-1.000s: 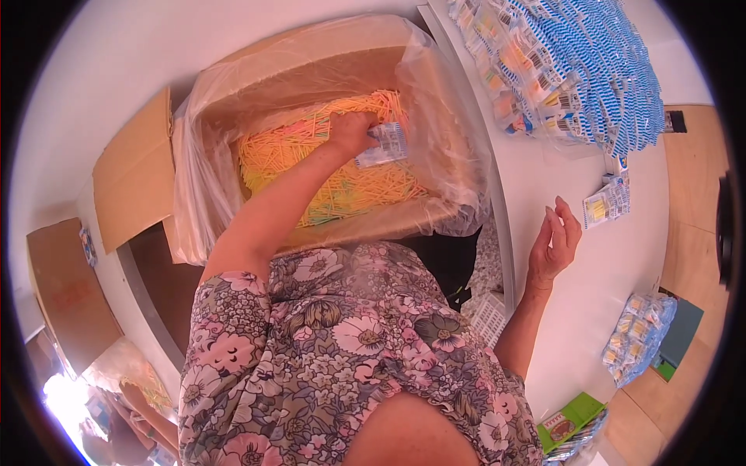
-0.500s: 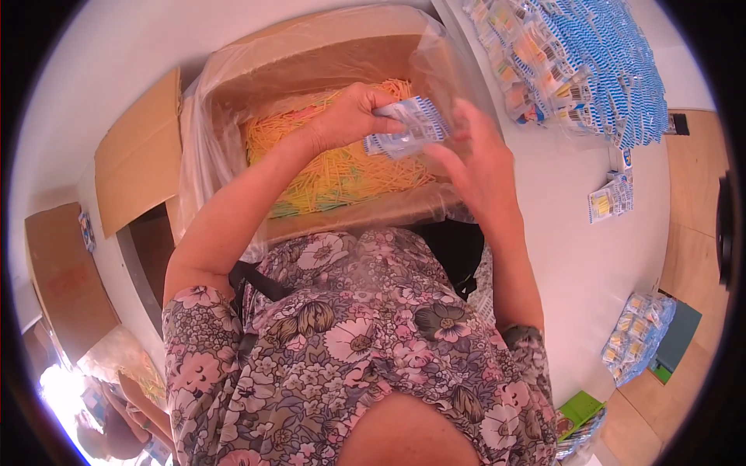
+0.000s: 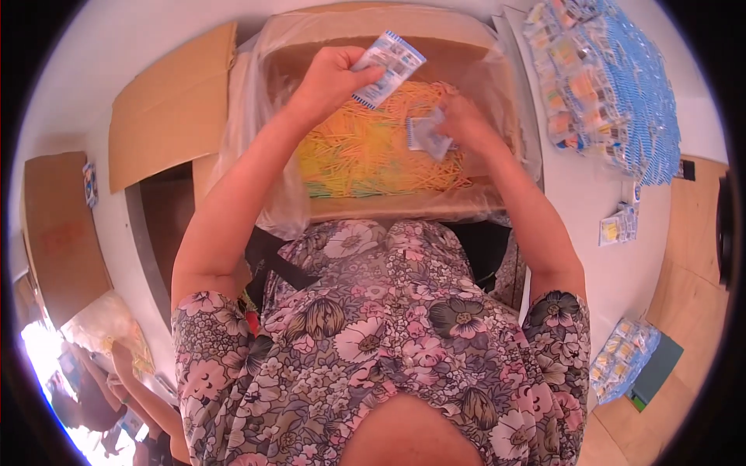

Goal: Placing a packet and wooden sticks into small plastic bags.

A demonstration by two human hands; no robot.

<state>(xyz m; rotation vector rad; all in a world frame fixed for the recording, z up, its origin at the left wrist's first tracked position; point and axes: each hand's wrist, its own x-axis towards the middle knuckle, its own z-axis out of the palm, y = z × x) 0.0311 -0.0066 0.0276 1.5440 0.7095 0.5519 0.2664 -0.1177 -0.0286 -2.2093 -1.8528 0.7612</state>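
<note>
Left hand (image 3: 330,74) now higher, packet (image 3: 386,66) aloft.

— What colours are in the cardboard box (image 3: 175,109)?

— The box itself is plain brown, lined with a clear, shiny plastic bag (image 3: 256,155). Inside lies a heap of thin sticks (image 3: 365,151), mostly yellow and orange, with a green streak along the near edge.

— And the packets?

— The left hand (image 3: 330,74) has a small packet (image 3: 386,68), clear with a blue-and-white striped edge. The one at the right hand (image 3: 466,124) is a second packet (image 3: 426,133), clear and bluish.

— The table (image 3: 579,194)?

— White. The spread of filled packets (image 3: 614,85) on it shows blue edges and yellow-orange contents.

— The clothing?

— A floral dress (image 3: 381,342): pink, cream and dark flowers on grey
</note>
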